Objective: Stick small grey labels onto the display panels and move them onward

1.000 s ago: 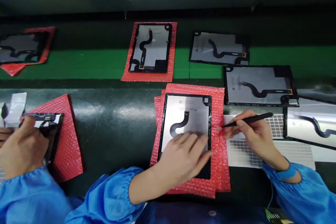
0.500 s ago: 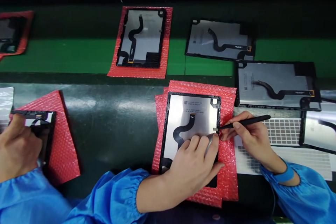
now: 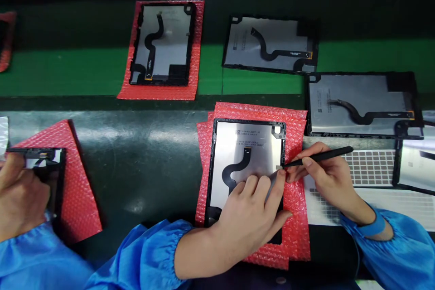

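A display panel with a silver back, black frame and curved black ribbon cable lies on stacked red bubble-wrap sheets. Across its lower part rests my left hand, fingers stretched out and thumb apart. Its index fingertip touches the right edge beside a small grey tab. My right hand pinches slim black tweezers like a pen, their tip at that tab. Whether the tips grip the tab is too small to tell. A blue band circles my right wrist.
Another person's hand works on a device at the left. Beyond, panels lie on a green strip. Another panel and gridded sheets of small dark squares are at the right.
The panels on the green strip have shifted left in view. My hands, the panel beneath them and the tweezers keep nearly the same positions.
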Demonstrator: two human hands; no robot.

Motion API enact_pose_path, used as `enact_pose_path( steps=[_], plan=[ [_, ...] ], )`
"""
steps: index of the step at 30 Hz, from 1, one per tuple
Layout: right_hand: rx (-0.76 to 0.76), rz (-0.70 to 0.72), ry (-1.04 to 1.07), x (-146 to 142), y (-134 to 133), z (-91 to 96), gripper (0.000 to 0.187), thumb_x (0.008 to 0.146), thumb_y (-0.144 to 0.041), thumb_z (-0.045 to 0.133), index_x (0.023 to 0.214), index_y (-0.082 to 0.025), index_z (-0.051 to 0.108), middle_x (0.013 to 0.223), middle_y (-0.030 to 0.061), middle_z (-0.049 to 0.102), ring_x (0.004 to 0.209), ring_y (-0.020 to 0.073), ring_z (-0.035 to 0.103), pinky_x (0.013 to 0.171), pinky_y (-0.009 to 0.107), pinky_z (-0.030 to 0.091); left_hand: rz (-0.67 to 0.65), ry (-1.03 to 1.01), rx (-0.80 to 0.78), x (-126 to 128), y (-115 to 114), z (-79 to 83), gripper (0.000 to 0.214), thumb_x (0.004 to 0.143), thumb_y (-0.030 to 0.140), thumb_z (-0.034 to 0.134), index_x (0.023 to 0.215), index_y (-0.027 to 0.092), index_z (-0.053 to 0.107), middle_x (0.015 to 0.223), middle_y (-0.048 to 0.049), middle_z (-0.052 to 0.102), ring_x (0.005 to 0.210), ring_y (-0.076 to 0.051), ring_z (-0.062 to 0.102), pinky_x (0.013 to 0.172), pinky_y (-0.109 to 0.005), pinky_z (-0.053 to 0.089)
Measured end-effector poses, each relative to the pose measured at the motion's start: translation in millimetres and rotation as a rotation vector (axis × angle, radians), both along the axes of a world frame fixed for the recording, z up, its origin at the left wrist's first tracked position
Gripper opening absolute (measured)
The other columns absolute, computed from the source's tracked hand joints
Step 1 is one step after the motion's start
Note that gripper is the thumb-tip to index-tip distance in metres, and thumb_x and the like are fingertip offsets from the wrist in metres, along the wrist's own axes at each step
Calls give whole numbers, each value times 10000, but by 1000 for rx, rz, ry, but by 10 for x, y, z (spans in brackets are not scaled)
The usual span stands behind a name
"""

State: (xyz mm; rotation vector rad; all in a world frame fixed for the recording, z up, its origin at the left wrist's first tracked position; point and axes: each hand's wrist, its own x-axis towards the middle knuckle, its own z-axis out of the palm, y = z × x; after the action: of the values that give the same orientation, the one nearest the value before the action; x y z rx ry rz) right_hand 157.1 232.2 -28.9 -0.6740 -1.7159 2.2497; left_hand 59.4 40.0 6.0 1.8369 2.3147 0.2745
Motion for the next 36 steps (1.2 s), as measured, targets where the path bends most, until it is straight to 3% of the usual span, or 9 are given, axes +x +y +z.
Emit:
enact_pose_path(
  steps=[10,20,24,28,31,34,36],
  plan=[
    [-18,-13,-19,2,1,18,139,1036,-366,716,1000,-238,677,772,14,818,593,174,803,556,242,692,-6,-9,16,-41,1,6,691,1006,533,624,1479,37,542,990,-93,661,856,-252,647,666,-363,577],
    [12,-37,-30,-4,28,62,196,1007,-407,748,964,-235,667,741,22,810,548,200,786,516,292,689,-15,-36,-2,-37,1,10,682,1047,510,549,1509,12,489,986,-103,657,863,-257,640,687,-372,581],
    [75,-124,-1,170,113,198,173,1007,-414,742,980,-252,686,794,42,823,603,232,800,544,353,699,-4,-49,46,-74,16,-7,711,1055,511,535,1498,-42,470,1009,-122,673,869,-253,655,711,-366,591],
    [231,-149,-20,560,144,262,120,1013,-379,737,1014,-264,702,811,45,816,642,248,811,576,368,705,29,-35,79,-58,30,4,683,1073,529,480,1468,-28,513,1040,-148,696,898,-266,675,719,-372,592],
    [323,-110,-107,838,117,204,144,1006,-392,745,1012,-256,700,795,45,813,619,231,806,560,316,689,-12,19,138,54,36,30,694,1064,555,482,1474,-3,534,1208,-208,700,1101,-333,667,877,-438,583],
    [375,-62,-159,979,95,100,201,1001,-439,745,1008,-247,688,777,51,811,631,224,811,565,283,682,-238,6,167,206,57,18,746,1021,641,523,1498,68,549,1530,-201,576,1420,-386,511,1156,-517,442],
    [385,-45,-173,1004,91,57,244,996,-478,740,1001,-241,681,760,52,805,644,222,813,584,280,683,-337,5,114,280,76,-22,807,967,719,571,1484,99,572,1619,-183,503,1509,-395,423,1233,-535,351]
  ],
)
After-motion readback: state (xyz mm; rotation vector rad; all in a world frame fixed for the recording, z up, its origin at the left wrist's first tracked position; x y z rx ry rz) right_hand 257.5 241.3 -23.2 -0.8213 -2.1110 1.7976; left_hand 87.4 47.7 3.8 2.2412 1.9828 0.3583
